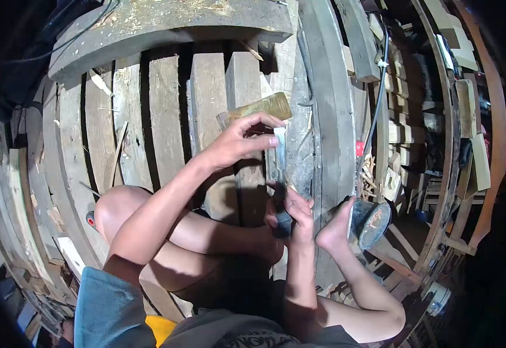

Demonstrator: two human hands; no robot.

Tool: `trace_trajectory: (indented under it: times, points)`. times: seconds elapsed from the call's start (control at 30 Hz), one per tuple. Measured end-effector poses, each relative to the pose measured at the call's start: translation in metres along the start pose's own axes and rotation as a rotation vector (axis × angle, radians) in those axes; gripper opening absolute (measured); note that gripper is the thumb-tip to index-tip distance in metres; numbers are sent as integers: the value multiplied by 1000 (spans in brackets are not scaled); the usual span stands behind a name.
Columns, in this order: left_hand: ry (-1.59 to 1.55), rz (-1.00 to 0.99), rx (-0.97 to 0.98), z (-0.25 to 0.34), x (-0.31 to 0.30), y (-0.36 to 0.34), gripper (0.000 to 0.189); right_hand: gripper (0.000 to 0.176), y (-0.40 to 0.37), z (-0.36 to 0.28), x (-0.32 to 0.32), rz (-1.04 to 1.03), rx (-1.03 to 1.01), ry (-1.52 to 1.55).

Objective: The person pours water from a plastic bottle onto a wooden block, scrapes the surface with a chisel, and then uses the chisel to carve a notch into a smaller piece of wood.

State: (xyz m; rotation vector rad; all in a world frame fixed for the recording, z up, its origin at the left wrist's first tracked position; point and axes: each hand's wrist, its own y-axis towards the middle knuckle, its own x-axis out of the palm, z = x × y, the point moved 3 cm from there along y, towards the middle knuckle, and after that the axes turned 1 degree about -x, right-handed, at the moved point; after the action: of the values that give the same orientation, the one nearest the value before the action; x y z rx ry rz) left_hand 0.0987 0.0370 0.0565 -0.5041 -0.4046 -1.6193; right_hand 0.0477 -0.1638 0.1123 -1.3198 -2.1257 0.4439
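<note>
Over gapped planks (166, 116), left hand (234, 144) on chisel blade (279, 152), right hand (296, 213) gripping handle (282, 223)

L hand (238, 142) is reaching fwd over the wooden planks (166, 110), fingertips (267, 123) pinching the top of the chisel (279, 152) blade. R hand (295, 213) is gripping the chisel's dark handle low down, fist wrapped tight around it. Blade is standing steep, its upper end touching a yellowish block (257, 108) that's lying across the planks. Person is sitting w/ bare knee (119, 206) bent up on the left; bare foot (335, 227) is pressing against a round metal tin (373, 223) lying on its side, just beside the R hand. A thin cable (376, 113) is running down the timbers on the right.
</note>
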Motion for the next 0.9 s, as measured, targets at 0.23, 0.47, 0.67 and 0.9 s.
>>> trace_trajectory:
  times: [0.23,0.47,0.67,0.9]
  points:
    - [410,-9,119,6,11,-5,75,63,2,0,1,11,1,-18]
    - [410,58,126,4,6,-1,47,59,1,-4,10,21,43,32]
    - [526,139,181,5,3,-1,25,58,3,8,-2,21,50,16]
    - [577,184,219,7,2,-1,19,59,3,8,0,-11,39,-20]
